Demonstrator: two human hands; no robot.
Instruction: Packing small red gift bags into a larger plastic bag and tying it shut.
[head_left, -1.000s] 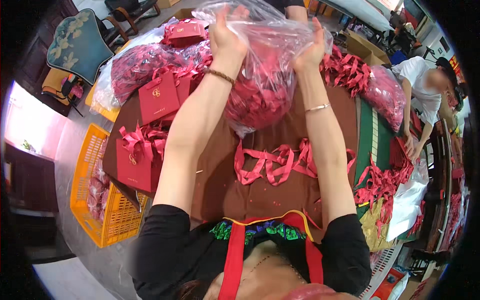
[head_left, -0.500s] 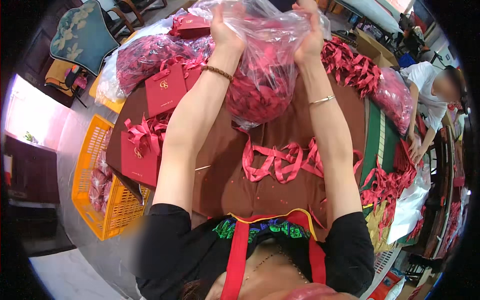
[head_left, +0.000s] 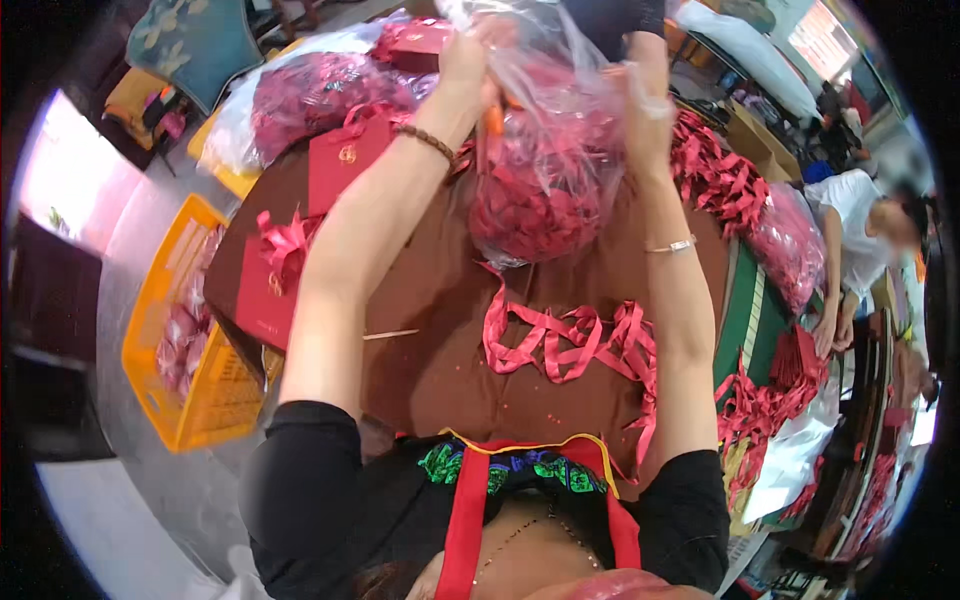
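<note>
worktop [head_left: 430, 290]: brown covering, curved far edge, near edge at the wearer's apron.

item: clear plastic bag [head_left: 545, 185], filled with red ribbon pieces; positioned toward the far edge of the worktop, right of its middle, mouth upward, film drawn up between the two hands.

left hand [head_left: 475, 62]: fingers curled, gripping the film at the left side of the bag's mouth; brown beaded bracelet [head_left: 425, 142] at the wrist. small orange object just below the fingers, kind unclear.

right hand [head_left: 648, 105]: touching the film at the right side of the mouth; blurred, cannot tell whether closed on it. pale metal bangle [head_left: 672, 246] at the wrist.

loose red ribbon [head_left: 575, 345]: one looping length, from below the filled bag toward the near right part of the worktop.

thin pale stick [head_left: 392, 334]: left of the ribbon, near the left forearm.

red paper bags [head_left: 345, 150], with ribbon handles: along the left edge.

ribbon heap [head_left: 715, 165]: far right edge.

yellow crate [head_left: 225, 395], holding wrapped reddish bundles: on the floor off the left edge.

co-worker [head_left: 850, 215], white shirt: beyond the right edge, hands by a red stack [head_left: 797, 355].
</note>
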